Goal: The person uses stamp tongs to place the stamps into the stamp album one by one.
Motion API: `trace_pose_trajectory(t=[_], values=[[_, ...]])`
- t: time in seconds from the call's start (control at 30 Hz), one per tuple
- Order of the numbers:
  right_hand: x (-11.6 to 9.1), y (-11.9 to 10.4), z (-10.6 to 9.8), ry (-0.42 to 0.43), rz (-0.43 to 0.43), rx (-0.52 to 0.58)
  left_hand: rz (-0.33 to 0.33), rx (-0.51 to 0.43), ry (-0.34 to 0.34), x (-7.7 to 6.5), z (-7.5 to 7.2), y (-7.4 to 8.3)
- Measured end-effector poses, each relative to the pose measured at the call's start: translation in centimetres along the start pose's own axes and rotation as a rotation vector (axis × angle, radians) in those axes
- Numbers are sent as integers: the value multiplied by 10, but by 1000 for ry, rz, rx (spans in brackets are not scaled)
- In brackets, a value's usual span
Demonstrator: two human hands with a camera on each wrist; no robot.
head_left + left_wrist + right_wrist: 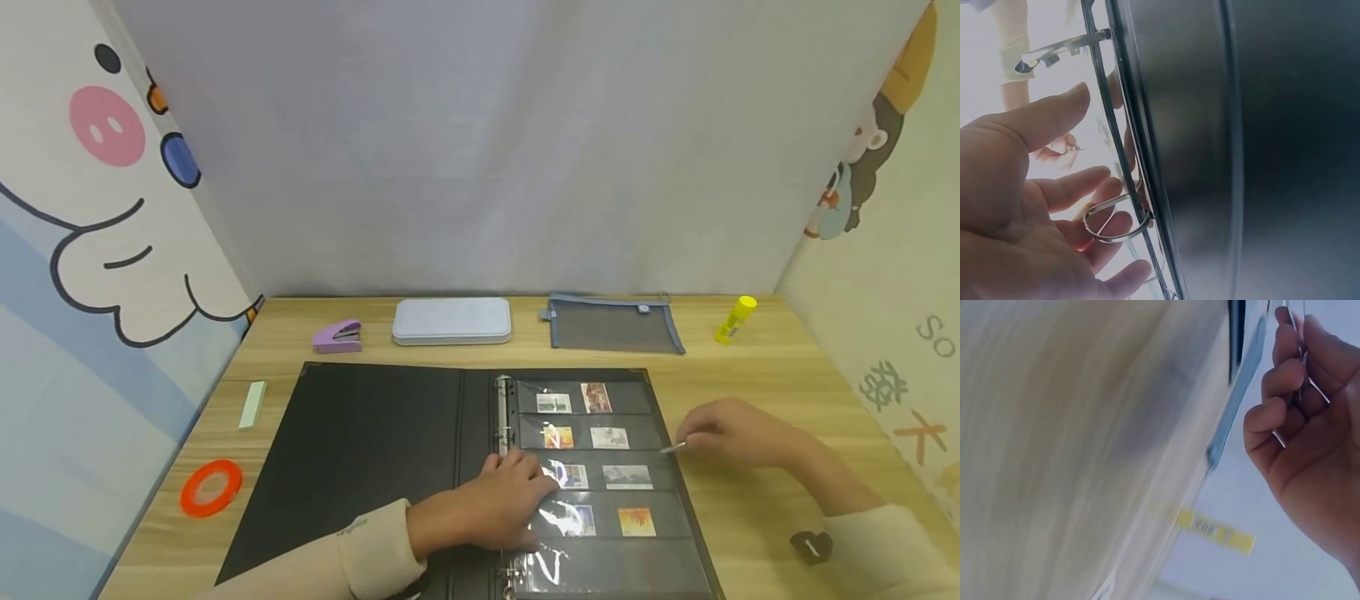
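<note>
A black ring-binder stamp album [375,450] lies spread on the table, with a clear-pocketed page [600,567] on its right side. Several stamps [627,477] sit in the page's rows. My left hand [506,500] rests on the page's left edge, fingers loosely extended near the third row. In the left wrist view, a metal binder ring [1116,219] overlaps those fingers. Past the album's right edge, my right hand [723,433] pinches slim metal tweezers [673,447], their tips pointing left toward the page. In the right wrist view the tweezers [1302,356] run between thumb and fingers.
Along the back stand a purple stapler [337,337], a white case [452,322], a grey mesh pouch [615,323] and a yellow glue stick [735,319]. On the left lie a pale green-white bar [252,405] and an orange tape ring [193,500].
</note>
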State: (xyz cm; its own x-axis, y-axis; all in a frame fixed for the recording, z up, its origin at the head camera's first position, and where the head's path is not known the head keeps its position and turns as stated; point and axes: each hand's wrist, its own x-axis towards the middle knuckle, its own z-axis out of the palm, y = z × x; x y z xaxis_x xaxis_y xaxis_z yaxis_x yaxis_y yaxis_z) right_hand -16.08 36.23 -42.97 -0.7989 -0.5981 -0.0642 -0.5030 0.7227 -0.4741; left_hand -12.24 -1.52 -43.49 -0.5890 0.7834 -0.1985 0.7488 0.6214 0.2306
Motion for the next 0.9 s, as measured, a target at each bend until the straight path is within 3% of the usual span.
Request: trace_pose_trajectory(t=[0.2, 0.37, 0.53, 0.63, 0.8, 0.9], values=[[-29, 26, -16, 153, 134, -83, 54, 25, 39, -5, 1, 5], [-58, 53, -25, 224, 221, -129, 104, 51, 38, -11, 3, 14], [-87, 82, -33, 237, 301, -128, 117, 73, 1, -16, 5, 22], [-103, 95, -36, 234, 358, -151, 135, 130, 19, -19, 9, 24], [-124, 104, -35, 172, 523, -114, 155, 168, 51, -22, 14, 25], [-132, 107, -32, 161, 564, -90, 175, 161, 69, -23, 16, 23]])
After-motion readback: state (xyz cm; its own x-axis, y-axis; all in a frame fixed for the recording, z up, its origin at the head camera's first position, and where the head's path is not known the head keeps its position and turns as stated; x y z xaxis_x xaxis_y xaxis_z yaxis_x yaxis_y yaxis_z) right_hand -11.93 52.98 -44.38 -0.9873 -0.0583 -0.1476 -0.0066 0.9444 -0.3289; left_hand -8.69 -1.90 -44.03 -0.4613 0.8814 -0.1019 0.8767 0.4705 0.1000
